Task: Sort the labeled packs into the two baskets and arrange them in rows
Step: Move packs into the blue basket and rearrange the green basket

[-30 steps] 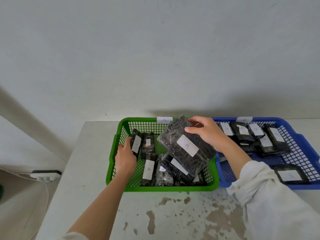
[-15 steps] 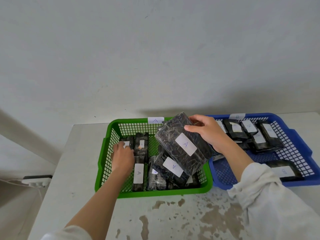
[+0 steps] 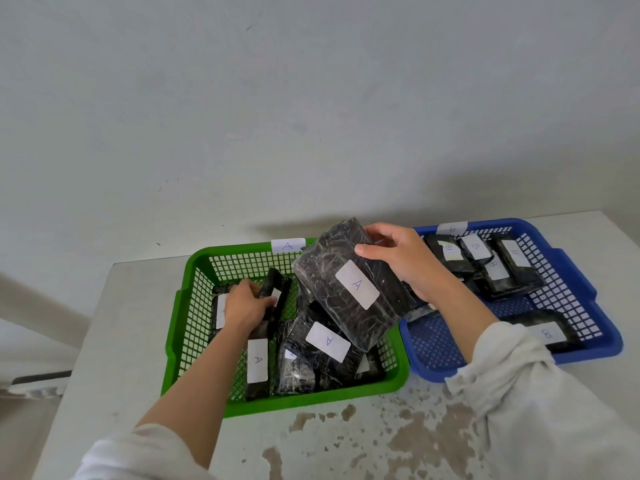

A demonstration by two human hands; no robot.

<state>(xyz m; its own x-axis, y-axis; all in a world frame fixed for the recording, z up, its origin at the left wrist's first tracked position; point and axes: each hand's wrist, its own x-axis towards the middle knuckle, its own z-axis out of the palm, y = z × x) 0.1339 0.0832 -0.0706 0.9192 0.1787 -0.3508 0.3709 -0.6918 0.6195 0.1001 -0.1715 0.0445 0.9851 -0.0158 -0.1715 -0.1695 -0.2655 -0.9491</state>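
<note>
Up above the green basket (image 3: 194, 327), the right hand (image 3: 401, 261) grips a large black pack labeled A (image 3: 349, 289) by its far end, tilted, thumb on its top face. Down inside the basket, the left hand (image 3: 244, 308) closes around a narrower black pack (image 3: 277, 289) standing on edge. Several more A packs (image 3: 327, 341) lie jumbled in the green basket. Beside it, touching, the blue basket (image 3: 585, 292) holds B packs (image 3: 498, 268) in a rough row, plus 1 near its front.

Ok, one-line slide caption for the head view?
Right hand holds a black plastic-wrapped pack labeled A over the green mesh basket while left hand grips another inside.
</note>
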